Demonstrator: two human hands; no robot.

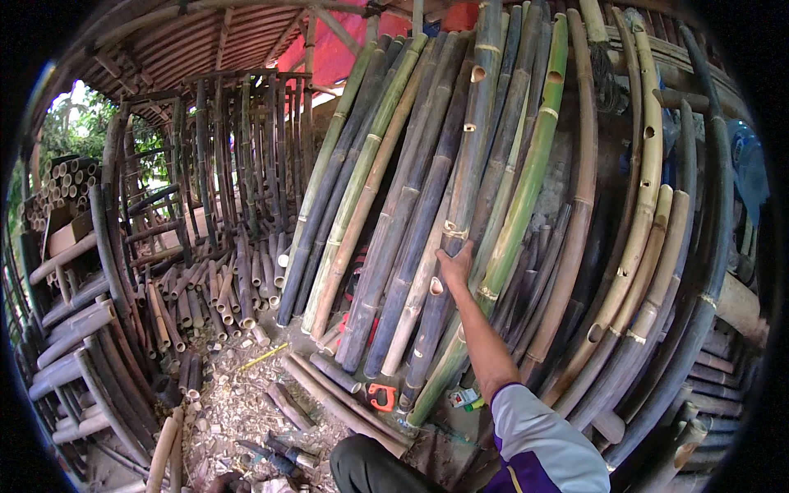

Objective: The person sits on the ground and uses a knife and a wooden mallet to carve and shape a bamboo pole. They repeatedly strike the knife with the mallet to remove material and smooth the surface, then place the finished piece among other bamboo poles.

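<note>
Dark grey-blue bamboo pole (460,185) leans among many others against the shed wall, centre of the head view. Its long axis runs steeply up and slightly right, foot on the ground near an orange tape measure (380,397), top lost among the roof poles. It has a notch hole high up and pale node rings along it.

Right hand (454,264) is on this pole at about mid-height, arm stretched up from the lower right in a white and purple sleeve (538,440). Palm lies flat on the stalk, thumb spread left; the fingers seem to curl round the far side but are hidden, so a real clasp cannot be told from a plain touch. The pole runs on above and below the hand, along the same line as the forearm.

Left hand is not in view.

Neighbours are tight: a bright green pole (526,177) touches on the right, a pale short pole with a cut open end (421,287) sits just left and below the hand. No gap either side; open room is only toward the person, out from the stack.

Ground below holds short cut bamboo pieces (214,292), shavings and a yellow strip (261,358). A rack of bamboo frames (238,148) stands well apart on the left.
</note>
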